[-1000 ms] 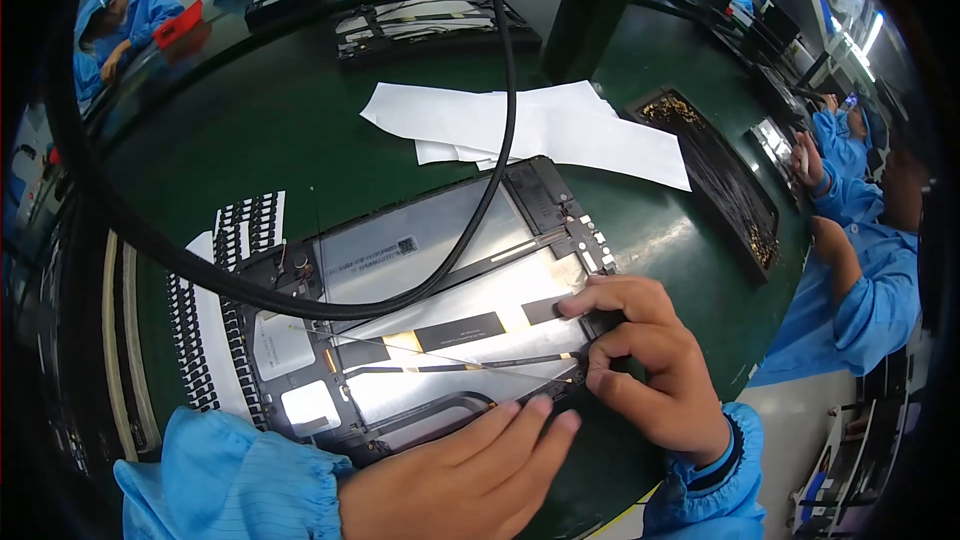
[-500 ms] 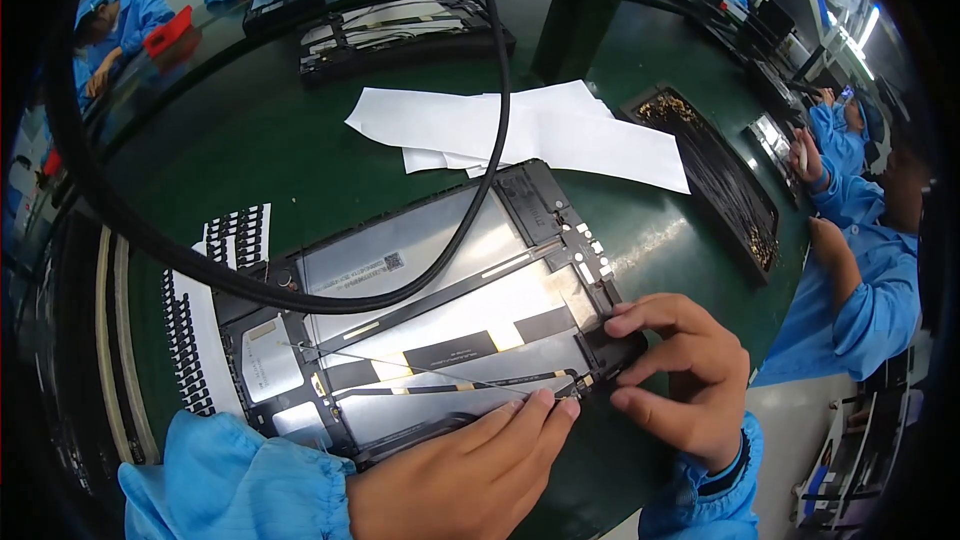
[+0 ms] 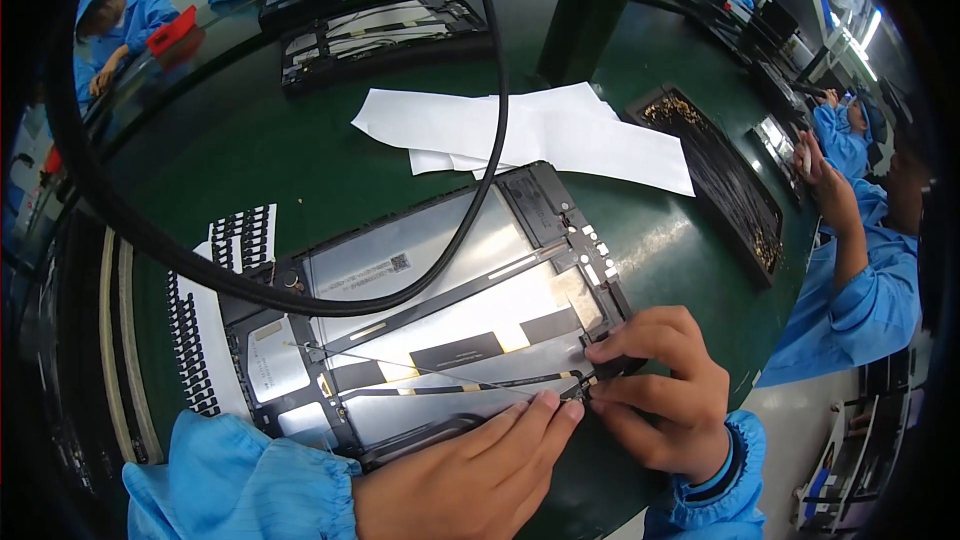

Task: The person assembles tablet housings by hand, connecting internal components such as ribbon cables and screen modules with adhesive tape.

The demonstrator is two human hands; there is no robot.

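An opened tablet (image 3: 440,240), its silver battery cells and black strips bare, lies tilted on the green table. A thin wire (image 3: 440,373) runs slantwise across it to the near right corner. My left hand (image 3: 470,475) lies along the near edge with fingers stretched out, their tips resting near the wire's end; its thumb is hidden. At that same corner, my right hand (image 3: 665,390) has its fingers drawn in, with thumb and middle finger close together beside small parts. Whatever sits between those fingertips is too small to make out.
White paper sheets (image 3: 560,140) lie beyond the tablet, beside a black tray (image 3: 720,185) of thin wires. A black cable (image 3: 350,302) loops over the tablet. White strips with black pieces (image 3: 205,340) lie left. Another opened tablet (image 3: 385,35) sits farther back. Blue-sleeved people (image 3: 850,270) work nearby.
My right hand has moved left and closer in, its fingertips now at the tablet's corner near the left fingertips. My left hand has hardly moved. The person at right has raised a hand.
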